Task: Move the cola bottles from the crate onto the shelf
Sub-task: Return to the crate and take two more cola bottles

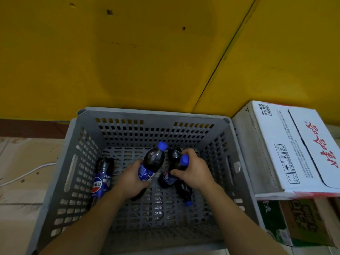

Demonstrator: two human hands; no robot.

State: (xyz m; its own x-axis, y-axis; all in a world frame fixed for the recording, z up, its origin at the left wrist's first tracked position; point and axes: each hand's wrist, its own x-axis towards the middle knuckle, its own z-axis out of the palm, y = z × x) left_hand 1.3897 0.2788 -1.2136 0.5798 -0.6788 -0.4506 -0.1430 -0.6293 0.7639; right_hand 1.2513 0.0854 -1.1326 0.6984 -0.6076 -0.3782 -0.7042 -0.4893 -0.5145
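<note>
Nearest to us, our two bare forearms reach down from the bottom edge into the grey slotted crate [60,181]. Our left hand [131,178] has its fingers curled round the labelled middle of one cola bottle [152,162]; that bottle is tilted, its long axis running from our palm up and away, the blue cap pointing toward the far wall of the crate. Our right hand [193,172] grasps a second cola bottle [174,168] near its neck, thumb across the dark body, blue cap showing above the fingers; its base points down and to the left, toward the crate floor.

Just beneath our right wrist a third bottle [184,192] lies on the crate floor, its cap pointing toward us. Along the left wall of the crate two more bottles [102,178] lie side by side, touching, long axes running near to far; we cannot tell which way their caps point.

The crate stands on a pale tiled floor [18,162], against a yellow panel [128,52] with a dark seam. A white cable [27,174] lies on the tiles to the left. To the right, touching the crate, a white carton [287,150] with red lettering sits on top of a green and brown carton [294,221].
</note>
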